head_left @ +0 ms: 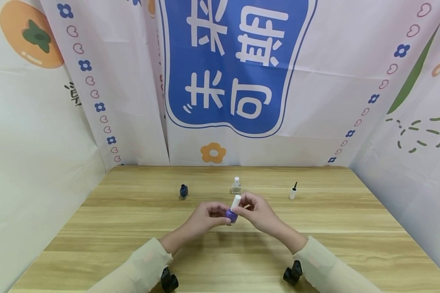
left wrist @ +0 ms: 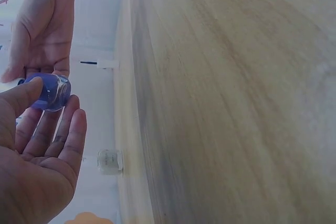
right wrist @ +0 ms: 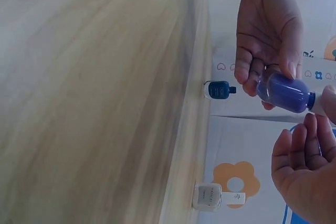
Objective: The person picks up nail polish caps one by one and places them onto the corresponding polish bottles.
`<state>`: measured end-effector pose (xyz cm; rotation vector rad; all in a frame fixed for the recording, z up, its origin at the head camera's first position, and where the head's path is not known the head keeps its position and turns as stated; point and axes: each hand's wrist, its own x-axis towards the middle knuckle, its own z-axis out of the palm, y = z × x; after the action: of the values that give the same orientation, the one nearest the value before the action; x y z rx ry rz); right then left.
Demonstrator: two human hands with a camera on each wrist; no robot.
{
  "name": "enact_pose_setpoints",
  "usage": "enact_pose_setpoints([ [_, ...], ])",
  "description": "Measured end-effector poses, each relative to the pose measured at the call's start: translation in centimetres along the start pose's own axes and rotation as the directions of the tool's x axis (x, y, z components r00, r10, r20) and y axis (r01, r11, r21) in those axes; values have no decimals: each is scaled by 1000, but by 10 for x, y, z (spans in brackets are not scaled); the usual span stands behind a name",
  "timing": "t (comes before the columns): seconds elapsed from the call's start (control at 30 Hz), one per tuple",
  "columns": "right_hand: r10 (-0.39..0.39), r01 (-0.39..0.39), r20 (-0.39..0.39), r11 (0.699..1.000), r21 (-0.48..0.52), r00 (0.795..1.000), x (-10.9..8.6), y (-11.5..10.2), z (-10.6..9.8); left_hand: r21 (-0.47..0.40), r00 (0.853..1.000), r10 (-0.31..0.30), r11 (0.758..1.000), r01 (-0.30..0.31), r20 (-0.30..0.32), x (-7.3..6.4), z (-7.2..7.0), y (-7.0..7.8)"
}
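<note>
A purple nail polish bottle (head_left: 231, 215) with a white cap (head_left: 236, 202) is held up over the wooden table, tilted to the right in the head view. My left hand (head_left: 208, 216) pinches the bottle's body between thumb and fingers. My right hand (head_left: 258, 209) grips the white cap between thumb and fingertips. In the right wrist view a dark strip of bottle neck (right wrist: 312, 101) shows between the purple body and the cap.
Behind the hands on the table (head_left: 132, 228) stand a dark blue open polish bottle (head_left: 183, 191) at left and a clear bottle with white cap (head_left: 236, 186) in the middle. A white cap with upturned black brush (head_left: 293, 191) stands at right. A printed cloth (head_left: 315, 142) hangs behind.
</note>
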<state>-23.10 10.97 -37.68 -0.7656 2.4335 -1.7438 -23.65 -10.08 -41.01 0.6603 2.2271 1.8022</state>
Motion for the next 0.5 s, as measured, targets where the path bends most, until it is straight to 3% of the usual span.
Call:
enact_pose_setpoints([
  [0.17,-7,6,-9,1000,-12,1000,-5,-14,2,5,1000,-10,1000,10,-5,-1,0,1],
  [0.4,1,0,54,1000,-17,999,5,13,-4,-9,1000,-14,1000,14,14,-1,-3,0],
  [0.5,-42,43,114,999,-8,993,7,14,-11,-15,1000,-25,1000,26,18,-2,-4,2],
])
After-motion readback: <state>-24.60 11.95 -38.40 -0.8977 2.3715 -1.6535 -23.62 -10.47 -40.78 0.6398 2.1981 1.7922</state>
